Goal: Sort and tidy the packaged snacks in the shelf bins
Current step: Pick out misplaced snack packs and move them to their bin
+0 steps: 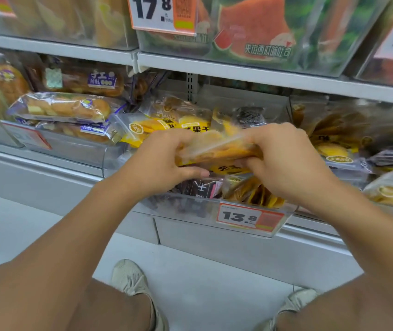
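A clear shelf bin (190, 206) with a 13.8 price tag (250, 217) holds several yellow and dark snack packs. My left hand (164, 158) and my right hand (284, 156) both grip one yellow pack of dried fruit (217, 149), one hand at each end, held flat above the bin. The pack is blurred by motion. Below it lie a dark pack (198, 187) and a pack of orange slices (253, 192). More yellow packs (150, 127) stand behind my hands.
Bread packs with purple labels (64, 108) fill the bin to the left. Another bin of yellow and dark packs (348, 149) sits on the right. An upper shelf (238, 68) carries bins of watermelon-print packs (255, 32). My shoes (131, 278) stand on the pale floor.
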